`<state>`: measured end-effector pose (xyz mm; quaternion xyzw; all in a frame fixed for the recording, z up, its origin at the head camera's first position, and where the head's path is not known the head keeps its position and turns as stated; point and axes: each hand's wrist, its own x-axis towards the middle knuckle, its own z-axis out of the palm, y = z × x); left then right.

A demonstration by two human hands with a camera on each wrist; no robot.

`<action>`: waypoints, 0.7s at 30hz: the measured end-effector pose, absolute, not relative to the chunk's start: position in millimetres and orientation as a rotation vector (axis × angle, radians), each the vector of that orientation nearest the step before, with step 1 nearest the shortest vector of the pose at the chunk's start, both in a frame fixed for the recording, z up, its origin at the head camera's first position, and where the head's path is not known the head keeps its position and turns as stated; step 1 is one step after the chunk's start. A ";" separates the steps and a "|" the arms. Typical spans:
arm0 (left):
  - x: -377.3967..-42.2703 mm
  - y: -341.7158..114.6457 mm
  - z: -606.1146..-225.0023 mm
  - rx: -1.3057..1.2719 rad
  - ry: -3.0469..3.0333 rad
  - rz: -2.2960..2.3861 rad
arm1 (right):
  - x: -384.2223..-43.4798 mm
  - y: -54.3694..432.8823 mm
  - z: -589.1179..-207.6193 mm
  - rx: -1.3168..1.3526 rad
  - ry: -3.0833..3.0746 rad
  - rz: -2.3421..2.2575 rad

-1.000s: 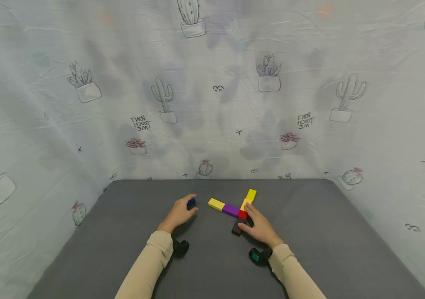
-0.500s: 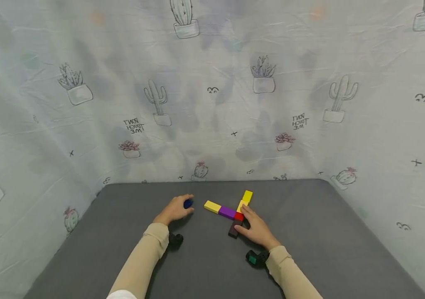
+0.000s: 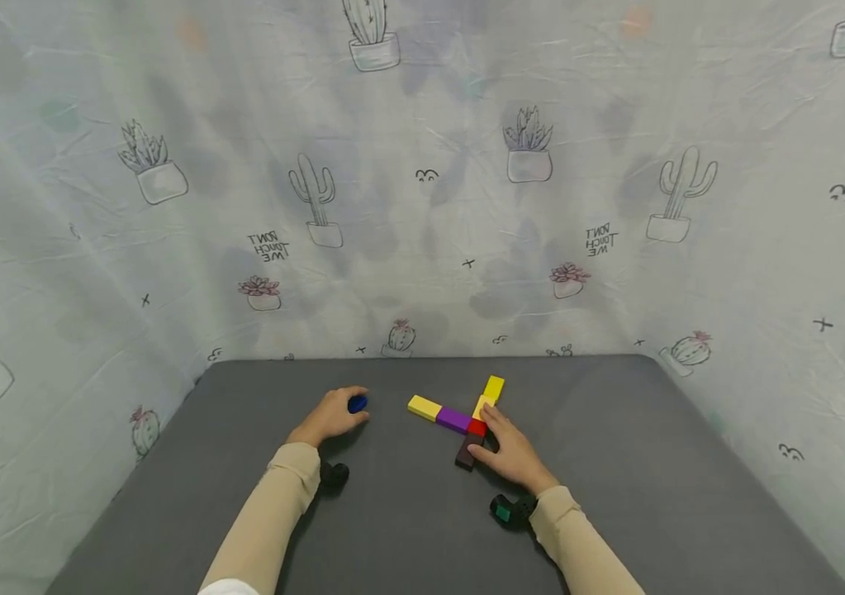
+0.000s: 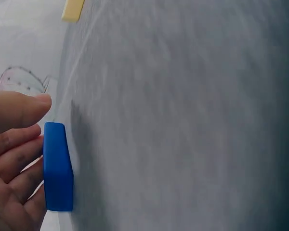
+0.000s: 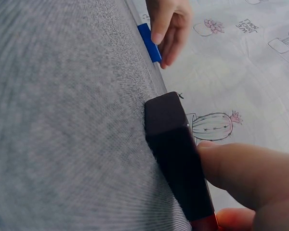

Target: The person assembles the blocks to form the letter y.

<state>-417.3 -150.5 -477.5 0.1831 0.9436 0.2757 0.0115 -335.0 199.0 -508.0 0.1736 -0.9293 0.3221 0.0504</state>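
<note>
My left hand holds a blue block between thumb and fingers, left of the other blocks. The left wrist view shows the fingers behind that block; whether it touches the cloth I cannot tell. My right hand rests on a joined row of blocks, its thumb against a dark brown block and its fingertips by a cream block. Between those two sits a red block. A purple block and a pale yellow block branch off leftward. A bright yellow block forms the far end.
The table has a dark grey cloth top. Behind and beside it hangs a pale curtain printed with cacti. Black wrist cameras are strapped under both wrists, the right one close to the table.
My left hand has moved left with the blue block, widening its distance from the pale yellow block. The right hand and the joined blocks stay in place; the head view shifts slightly.
</note>
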 end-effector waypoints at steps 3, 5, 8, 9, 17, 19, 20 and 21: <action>-414.2 -160.4 -477.7 0.550 2.946 0.869 | -335.3 199.4 -507.8 0.530 -2.839 0.983; -412.2 -166.1 -478.1 0.536 2.947 0.875 | -335.5 199.3 -507.4 0.529 -2.847 0.980; -409.5 -173.9 -479.1 0.513 2.954 0.879 | -335.1 198.9 -506.5 0.520 -2.851 0.975; -408.6 -176.1 -479.4 0.508 2.952 0.888 | -335.2 198.6 -506.5 0.515 -2.852 0.973; -402.4 -190.7 -483.5 0.514 2.879 1.043 | -335.2 197.8 -506.2 0.508 -2.857 0.974; -401.5 -193.0 -485.8 0.493 2.827 1.119 | -335.7 198.0 -506.7 0.510 -2.855 0.972; -401.1 -193.7 -486.6 0.470 2.799 1.165 | -336.0 198.0 -506.5 0.510 -2.858 0.968; -400.8 -194.2 -487.3 0.450 2.776 1.201 | -336.4 198.0 -506.6 0.511 -2.858 0.967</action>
